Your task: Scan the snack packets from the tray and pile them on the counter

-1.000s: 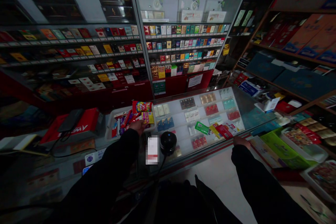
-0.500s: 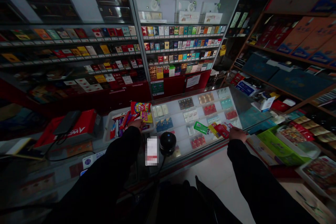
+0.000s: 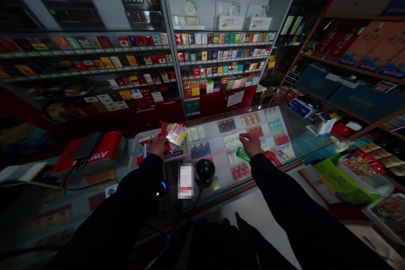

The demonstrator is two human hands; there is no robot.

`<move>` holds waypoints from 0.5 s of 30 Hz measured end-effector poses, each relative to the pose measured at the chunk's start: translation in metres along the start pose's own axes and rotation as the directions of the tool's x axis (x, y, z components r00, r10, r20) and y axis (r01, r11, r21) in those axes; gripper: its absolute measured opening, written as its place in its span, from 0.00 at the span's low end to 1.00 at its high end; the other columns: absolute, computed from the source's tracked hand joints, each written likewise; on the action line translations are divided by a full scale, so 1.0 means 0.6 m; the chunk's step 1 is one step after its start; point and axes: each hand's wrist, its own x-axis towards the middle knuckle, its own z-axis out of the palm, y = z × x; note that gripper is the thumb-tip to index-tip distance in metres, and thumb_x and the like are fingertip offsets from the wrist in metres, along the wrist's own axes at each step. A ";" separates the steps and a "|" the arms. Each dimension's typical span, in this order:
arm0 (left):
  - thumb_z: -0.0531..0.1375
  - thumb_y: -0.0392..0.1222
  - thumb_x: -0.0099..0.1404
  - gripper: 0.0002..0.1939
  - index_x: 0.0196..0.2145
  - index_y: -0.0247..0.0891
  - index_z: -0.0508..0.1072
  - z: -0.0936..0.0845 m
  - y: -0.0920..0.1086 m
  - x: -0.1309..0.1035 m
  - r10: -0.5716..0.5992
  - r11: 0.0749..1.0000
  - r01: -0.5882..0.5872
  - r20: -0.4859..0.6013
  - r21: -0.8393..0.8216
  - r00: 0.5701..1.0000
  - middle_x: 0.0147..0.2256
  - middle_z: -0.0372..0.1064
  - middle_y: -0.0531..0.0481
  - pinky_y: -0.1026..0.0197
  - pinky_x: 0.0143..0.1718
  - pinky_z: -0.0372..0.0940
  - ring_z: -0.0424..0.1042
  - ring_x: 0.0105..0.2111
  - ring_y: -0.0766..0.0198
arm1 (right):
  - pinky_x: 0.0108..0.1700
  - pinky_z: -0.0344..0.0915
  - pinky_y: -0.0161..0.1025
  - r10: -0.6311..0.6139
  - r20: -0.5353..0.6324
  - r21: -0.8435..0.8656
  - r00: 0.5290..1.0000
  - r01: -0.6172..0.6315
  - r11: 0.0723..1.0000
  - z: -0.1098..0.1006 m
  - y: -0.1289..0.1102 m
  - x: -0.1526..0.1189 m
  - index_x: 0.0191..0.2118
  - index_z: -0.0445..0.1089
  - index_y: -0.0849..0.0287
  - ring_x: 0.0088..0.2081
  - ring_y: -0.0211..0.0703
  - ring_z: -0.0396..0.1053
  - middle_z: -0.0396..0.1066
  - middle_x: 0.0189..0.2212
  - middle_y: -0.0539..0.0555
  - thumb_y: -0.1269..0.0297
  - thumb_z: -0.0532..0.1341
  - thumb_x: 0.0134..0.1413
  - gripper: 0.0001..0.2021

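Now my left hand (image 3: 157, 147) has lifted a yellow packet (image 3: 177, 134), fingers clamped, above the tray (image 3: 134, 147). My right hand (image 3: 250, 144) has moved inward from the counter (image 3: 294, 133) edge, fingers loosely apart, above the green packet (image 3: 242, 154).

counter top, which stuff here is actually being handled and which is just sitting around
In hand:
- left hand holding yellow packet over white tray
- right hand above green packet

Lying about:
- black round device
- red box
- green basket

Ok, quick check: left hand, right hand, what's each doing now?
Left hand: closed on a yellow packet, lifted above the snack tray.
Right hand: open, holding nothing, over the glass counter by a green packet.
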 end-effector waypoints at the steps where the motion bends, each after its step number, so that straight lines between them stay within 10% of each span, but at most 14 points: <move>1: 0.65 0.38 0.53 0.08 0.33 0.38 0.71 0.000 0.004 -0.002 -0.022 0.998 0.022 0.004 -0.052 1.000 0.31 0.74 0.45 0.60 0.30 0.69 0.75 0.32 0.56 | 0.55 0.66 0.46 -0.032 0.049 0.026 0.998 0.030 0.999 0.013 -0.019 -0.004 0.36 0.80 0.57 0.45 0.50 0.76 0.80 0.38 0.56 0.58 0.63 0.48 0.13; 6: 0.68 0.40 0.50 0.14 0.34 0.36 0.73 0.012 0.017 -0.012 -0.089 0.958 0.114 0.105 -0.264 0.990 0.28 0.74 0.48 0.60 0.30 0.68 0.73 0.27 0.61 | 0.60 0.63 0.46 -0.127 0.267 0.129 0.955 0.096 0.987 0.067 -0.098 -0.014 0.34 0.81 0.55 0.50 0.49 0.74 0.80 0.44 0.54 0.58 0.66 0.49 0.09; 15: 0.71 0.41 0.49 0.14 0.34 0.35 0.78 0.041 0.054 -0.052 -0.054 0.980 0.105 0.284 -0.169 0.957 0.30 0.77 0.48 0.61 0.33 0.67 0.74 0.30 0.61 | 0.65 0.57 0.50 -0.260 0.426 0.093 0.866 0.243 0.965 0.112 -0.155 -0.017 0.38 0.82 0.54 0.60 0.52 0.67 0.75 0.53 0.56 0.59 0.66 0.54 0.09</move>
